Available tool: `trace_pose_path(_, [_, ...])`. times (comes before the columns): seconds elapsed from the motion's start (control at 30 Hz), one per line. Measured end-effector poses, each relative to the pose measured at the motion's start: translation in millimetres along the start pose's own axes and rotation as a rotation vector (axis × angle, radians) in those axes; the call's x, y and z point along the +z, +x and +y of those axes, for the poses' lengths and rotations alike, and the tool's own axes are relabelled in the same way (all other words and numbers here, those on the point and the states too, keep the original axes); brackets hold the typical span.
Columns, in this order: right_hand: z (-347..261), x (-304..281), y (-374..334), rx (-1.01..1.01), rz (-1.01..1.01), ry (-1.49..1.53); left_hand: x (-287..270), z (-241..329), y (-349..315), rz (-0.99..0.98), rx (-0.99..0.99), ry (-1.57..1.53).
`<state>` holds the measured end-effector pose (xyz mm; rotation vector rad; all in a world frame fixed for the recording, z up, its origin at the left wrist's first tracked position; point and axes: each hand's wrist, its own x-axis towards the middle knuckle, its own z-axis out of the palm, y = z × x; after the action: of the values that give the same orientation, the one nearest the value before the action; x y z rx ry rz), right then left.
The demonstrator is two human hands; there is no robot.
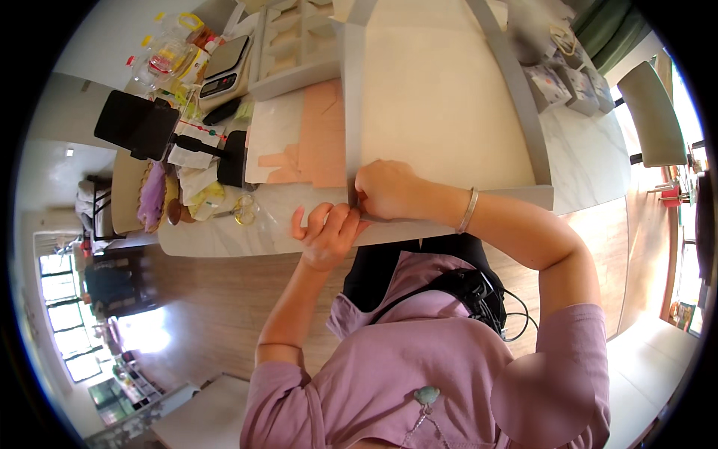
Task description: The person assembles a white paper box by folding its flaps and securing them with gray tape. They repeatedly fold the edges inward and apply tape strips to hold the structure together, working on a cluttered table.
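A large shallow cardboard box (449, 112), grey-walled with a cream inside, lies on the marble-patterned table in front of me. My right hand (389, 188) is closed at its near left corner, fingers curled down over the wall from the inside. From the outside of that same corner, my left hand (329, 233) grips with thumb and bent fingers, the outer fingers raised. The fingertips of both hands are partly hidden where they meet at the corner. Left of the box lie flat pink card pieces (321, 135).
A divided grey tray (295, 45) stands at the back, beside a kitchen scale (224, 67). A phone on a stand (138, 123), scissors (244, 209) and bottles (161, 60) crowd the left. Small boxes (576, 88) sit at the right; a chair (652, 112) stands beyond.
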<state>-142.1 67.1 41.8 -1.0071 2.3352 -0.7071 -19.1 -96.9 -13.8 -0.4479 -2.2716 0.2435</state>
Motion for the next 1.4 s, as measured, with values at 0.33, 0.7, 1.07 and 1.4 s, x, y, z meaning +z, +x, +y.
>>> trace_pose_path(0.33, [12.2,0.0,7.0,-0.015,-0.045,0.109,-2.7,10.0,4.9,-0.085,0.008,-0.015])
trace_pose_path(0.7, [61.7,-59.9,-125.3,-0.168,0.111,-0.046,-10.7,-8.6,13.2,-0.247,-0.013,-0.054])
trace_pose_path(1.07, [107.0,-28.8,-182.7,-0.324,0.589,-0.345,-6.3,-2.3,28.2,-0.311,0.061,-0.234])
trace_pose_path(1.4, [101.8,-67.8,-179.2,-0.188,0.403,-0.099,20.8,30.0,68.6,-0.081,0.262,-0.298])
